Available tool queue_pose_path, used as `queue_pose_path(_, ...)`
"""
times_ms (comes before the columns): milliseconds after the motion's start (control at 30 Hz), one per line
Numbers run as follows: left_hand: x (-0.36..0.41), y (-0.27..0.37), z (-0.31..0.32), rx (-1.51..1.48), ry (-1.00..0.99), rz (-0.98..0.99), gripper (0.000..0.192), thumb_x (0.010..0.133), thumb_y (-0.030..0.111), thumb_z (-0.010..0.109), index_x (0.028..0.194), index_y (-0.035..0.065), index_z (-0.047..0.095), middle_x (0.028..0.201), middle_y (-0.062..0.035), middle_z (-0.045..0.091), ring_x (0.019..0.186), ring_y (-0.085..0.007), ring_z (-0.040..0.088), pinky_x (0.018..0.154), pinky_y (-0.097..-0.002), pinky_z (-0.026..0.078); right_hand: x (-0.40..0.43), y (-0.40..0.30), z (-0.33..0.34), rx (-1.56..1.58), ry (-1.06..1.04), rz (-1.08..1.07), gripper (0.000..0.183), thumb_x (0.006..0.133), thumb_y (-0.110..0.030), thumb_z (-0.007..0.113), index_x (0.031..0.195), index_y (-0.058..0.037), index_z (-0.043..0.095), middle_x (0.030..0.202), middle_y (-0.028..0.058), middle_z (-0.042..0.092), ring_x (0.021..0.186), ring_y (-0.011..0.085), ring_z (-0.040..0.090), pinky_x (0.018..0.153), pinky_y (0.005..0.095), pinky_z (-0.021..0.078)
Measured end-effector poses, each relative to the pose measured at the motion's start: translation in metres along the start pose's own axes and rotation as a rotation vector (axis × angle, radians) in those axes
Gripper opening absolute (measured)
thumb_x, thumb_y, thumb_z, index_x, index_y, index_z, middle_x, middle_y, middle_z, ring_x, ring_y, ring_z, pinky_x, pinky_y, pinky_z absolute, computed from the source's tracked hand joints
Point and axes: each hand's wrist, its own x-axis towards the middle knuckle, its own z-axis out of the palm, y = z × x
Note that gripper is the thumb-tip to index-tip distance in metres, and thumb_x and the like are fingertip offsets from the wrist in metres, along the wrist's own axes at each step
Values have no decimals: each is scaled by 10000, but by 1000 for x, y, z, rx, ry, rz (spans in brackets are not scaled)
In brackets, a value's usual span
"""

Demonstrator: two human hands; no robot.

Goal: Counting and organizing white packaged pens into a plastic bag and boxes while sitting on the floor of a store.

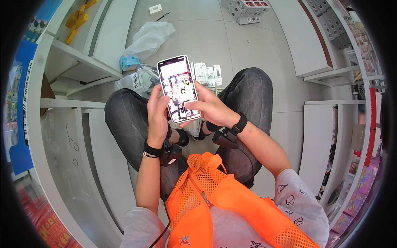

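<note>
A smartphone [180, 93] in a pale case is held upright between both hands, its lit screen facing me. My left hand [158, 113] grips its left edge, the thumb at the side of the screen. Around the right edge and lower corner wraps my right hand [211, 107], its thumb over the lower screen. Just beyond the phone, a row of slim white boxes [201, 73] stands on the floor, partly hidden by it. A clear plastic bag [141, 81] bearing print lies left of the phone, with items inside.
White shelving units [102, 173] line both sides. A crumpled translucent bag [152, 38], a blue patterned box [129, 62], a black pen [162, 16] and a small white box [155, 9] lie ahead on the tiles. Grey boxes [246, 11] are stacked farther off. Yellow boxes [76, 21] occupy a left shelf.
</note>
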Motion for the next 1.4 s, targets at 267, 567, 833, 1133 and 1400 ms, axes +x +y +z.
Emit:
queue_pose_path(267, 0, -1, -3, 50, -14, -7, 303, 977, 167, 462, 1237, 12, 482, 879, -19, 651, 678, -7, 530, 548, -172, 365, 1, 0, -1, 135, 56, 30, 506, 1009, -112, 414, 1490, -72, 263, 1330, 131, 527, 1129, 265, 627, 739, 490, 642)
queue_pose_path(567, 1, 1, 3, 6, -13, -17, 332, 949, 128, 437, 1254, -3, 456, 932, -36, 662, 731, -22, 561, 596, -172, 409, 2, 1, -8, 65, 7, 7, 629, 966, -147, 386, 1552, -117, 160, 1421, 144, 446, 1198, 325, 581, 775, 549, 620)
queue_pose_path(833, 2, 0, -2, 28, -41, -38, 367, 918, 104, 426, 1266, -8, 447, 940, -44, 669, 733, -22, 562, 592, -170, 407, -1, -6, 0, 81, 42, 11, 637, 893, -48, 394, 1511, -69, 243, 1297, 134, 523, 1085, 271, 642, 721, 481, 644)
queue_pose_path(1133, -2, 0, 15, 171, -8, 69, 334, 935, 44, 488, 1260, -8, 430, 1024, -100, 681, 849, -73, 641, 681, -186, 487, -2, -4, 0, 22, 51, 9, 682, 851, -20, 388, 1515, -86, 245, 1286, 126, 529, 1077, 261, 641, 713, 472, 646)
queue_pose_path(1400, 1, 0, -2, -12, -31, -60, 387, 901, 93, 425, 1276, 0, 438, 1018, -70, 668, 783, -34, 562, 625, -179, 407, 0, -6, 2, 23, 34, 11, 744, 824, 40, 403, 1528, -98, 205, 1272, 123, 538, 1030, 240, 660, 719, 451, 648)
